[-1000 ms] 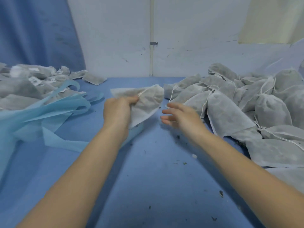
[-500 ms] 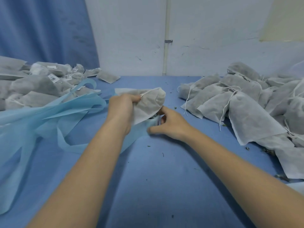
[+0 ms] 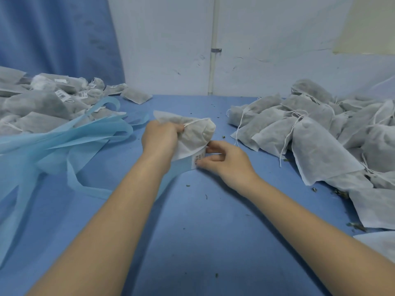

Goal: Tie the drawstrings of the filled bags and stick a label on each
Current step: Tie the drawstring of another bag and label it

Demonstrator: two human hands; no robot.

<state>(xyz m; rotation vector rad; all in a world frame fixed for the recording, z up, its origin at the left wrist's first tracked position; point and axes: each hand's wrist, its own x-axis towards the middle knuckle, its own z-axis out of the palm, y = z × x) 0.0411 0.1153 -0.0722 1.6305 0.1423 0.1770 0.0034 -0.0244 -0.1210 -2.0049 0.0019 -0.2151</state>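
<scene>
Blue table (image 3: 203, 242), left hand (image 3: 160, 139) gripping bag (image 3: 192, 133)

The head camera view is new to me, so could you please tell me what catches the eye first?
At the centre, the left hand grips a filled bag while the right hand pinches a white label at the bag's lower edge. A heap of unlabelled bags with loose drawstrings lies on the right of the blue table. On the left, labelled bags lie behind light blue sheets.
</scene>
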